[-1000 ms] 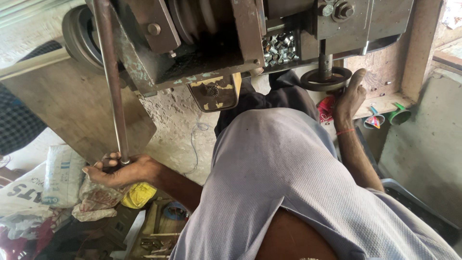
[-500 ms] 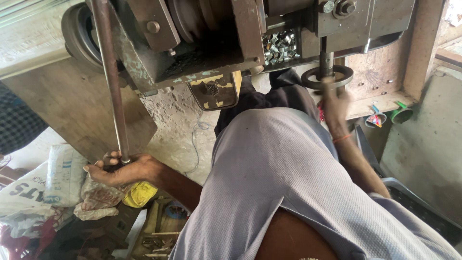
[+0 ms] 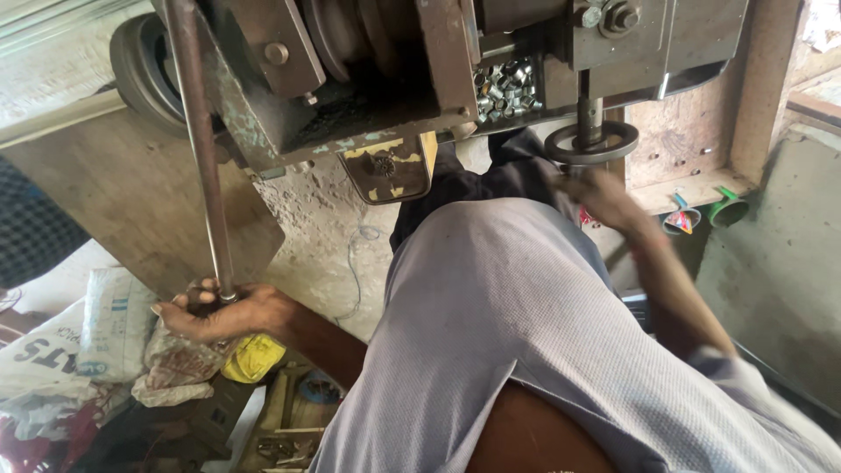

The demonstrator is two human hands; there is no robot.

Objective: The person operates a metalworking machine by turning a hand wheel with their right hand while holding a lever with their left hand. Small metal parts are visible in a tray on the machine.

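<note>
Hands are seen from above, one at each side of a heavy grey-green metal press machine [image 3: 368, 96] that fills the top of the view.

Left hand [image 3: 223, 314]: placed at about 8 o'clock in the view. Its fingers are wrapped round the dark knob at the bottom of a long, thin, rusty steel lever rod [image 3: 200, 149]. The rod is held upright with a slight tilt and runs up to 11 o'clock, where it meets the machine frame.

Right hand [image 3: 604, 197]: placed at about 2 o'clock and blurred. It is held just under a dark round metal handwheel [image 3: 591, 142], which is mounted on a short vertical spindle below the machine body. Whether the wheel is touched, and how the fingers are set, cannot be told through the blur.

A tray of small shiny metal nuts [image 3: 506, 86] is seen inside the machine at 12 o'clock, between the two hands. A worn yellow-painted metal plate [image 3: 390, 171] hangs under the frame at 11 o'clock.

A crumpled yellow wrapper [image 3: 252, 357] lies just beside the left wrist, at 7 o'clock. A white printed woven sack [image 3: 109, 320] lies further out at 8 o'clock. Two small green plastic funnels [image 3: 705, 213] are set on a wooden ledge at 3 o'clock.

The person's grey cloth-covered knee [image 3: 508, 333] fills the centre.
</note>
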